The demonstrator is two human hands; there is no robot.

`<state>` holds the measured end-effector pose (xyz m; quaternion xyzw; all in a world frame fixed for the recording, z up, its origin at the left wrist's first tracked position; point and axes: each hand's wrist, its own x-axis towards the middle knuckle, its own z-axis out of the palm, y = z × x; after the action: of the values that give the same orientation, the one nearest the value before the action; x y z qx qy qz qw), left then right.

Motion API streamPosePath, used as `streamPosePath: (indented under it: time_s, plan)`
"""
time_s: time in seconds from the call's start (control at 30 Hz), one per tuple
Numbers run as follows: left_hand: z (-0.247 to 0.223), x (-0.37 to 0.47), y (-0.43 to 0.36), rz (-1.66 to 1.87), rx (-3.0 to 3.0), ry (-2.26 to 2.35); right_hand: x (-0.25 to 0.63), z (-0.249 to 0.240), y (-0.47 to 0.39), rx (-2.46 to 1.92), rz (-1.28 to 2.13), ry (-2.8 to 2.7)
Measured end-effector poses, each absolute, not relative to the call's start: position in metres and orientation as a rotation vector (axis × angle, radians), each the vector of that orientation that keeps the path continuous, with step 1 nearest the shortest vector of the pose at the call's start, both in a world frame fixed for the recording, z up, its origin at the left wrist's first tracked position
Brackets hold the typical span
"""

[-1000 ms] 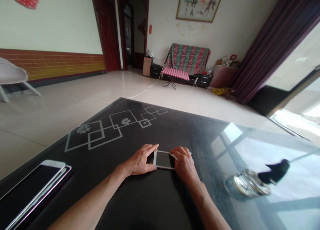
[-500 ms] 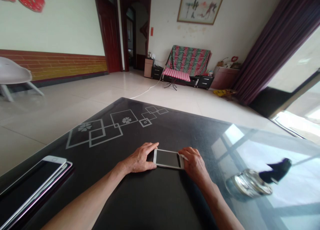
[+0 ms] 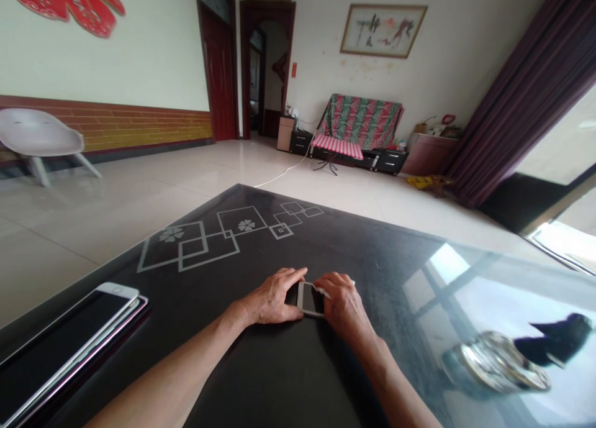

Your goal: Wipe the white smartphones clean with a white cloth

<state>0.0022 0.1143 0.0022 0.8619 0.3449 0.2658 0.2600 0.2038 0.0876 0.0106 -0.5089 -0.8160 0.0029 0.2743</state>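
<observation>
A smartphone with a white frame and dark screen lies sideways on the black table, screen up. My left hand is closed on its left end, thumb at the near edge and fingers at the far edge. My right hand rests over the right part of the phone and hides it. Under those fingers shows a bit of thin white material, a tissue or cloth; most of it is hidden. To the left lies a stack of larger devices, the top one white-framed with a round button.
The glossy black table carries a pale pattern of squares. At right stands a blurred, round glass container with a black object on it. Beyond the table are a white chair and a small striped table.
My right hand has slid left across the phone, covering more of its screen, with the white material in it. My left hand keeps its hold. The whole view has shifted slightly.
</observation>
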Motion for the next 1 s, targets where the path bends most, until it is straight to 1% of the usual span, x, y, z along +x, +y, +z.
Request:
streamPosePath:
  time_s: [0.2,0.5,1.0]
  plan:
    - [-0.004,0.003,0.118,0.788,2.336,0.962,0.189,0.012,0.090,-1.355,0.035,-2.214]
    - [-0.009,0.004,0.117,0.796,2.272,1.025,0.179,0.012,0.094,-1.324,0.061,-2.258]
    - [0.003,0.003,0.113,0.716,2.327,0.935,0.232,0.014,0.083,-1.408,0.021,-2.232]
